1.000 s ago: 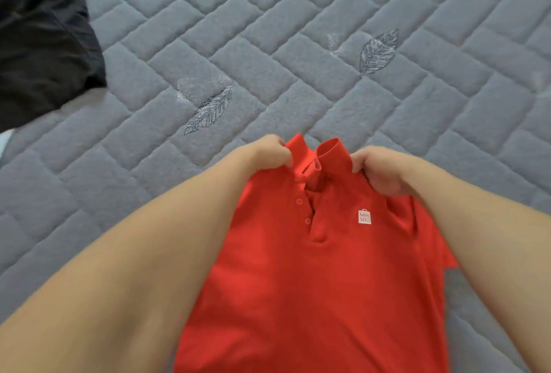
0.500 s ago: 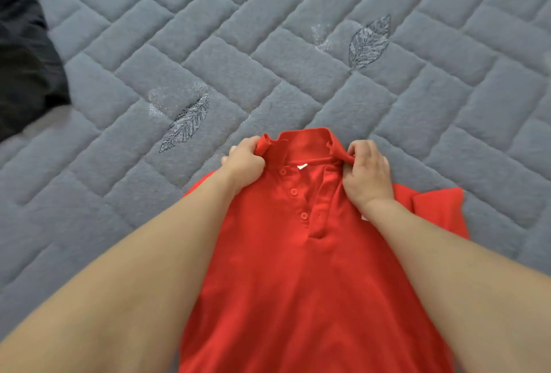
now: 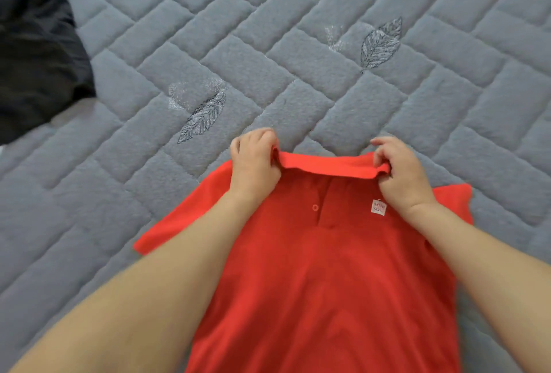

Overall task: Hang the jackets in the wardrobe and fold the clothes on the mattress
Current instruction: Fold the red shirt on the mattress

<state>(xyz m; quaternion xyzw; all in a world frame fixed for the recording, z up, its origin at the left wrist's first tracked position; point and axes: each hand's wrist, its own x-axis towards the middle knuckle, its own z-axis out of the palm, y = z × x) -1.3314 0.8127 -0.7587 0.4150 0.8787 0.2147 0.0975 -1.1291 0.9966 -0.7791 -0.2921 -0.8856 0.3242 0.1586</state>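
Note:
A red polo shirt lies front side up on the grey quilted mattress, with its collar towards the far side and a small white label on the chest. My left hand grips the left end of the collar. At the collar's right end my right hand pinches the fabric. The collar is stretched straight between both hands. Both short sleeves spread out to the sides, and the shirt's lower part runs out of view at the bottom.
A dark garment lies bunched at the mattress's far left. Two embroidered leaves mark the quilted cover beyond the shirt.
My hands have moved apart along the collar, pulling it out straight. The shirt has spread wider, and its left sleeve now shows flat on the mattress.

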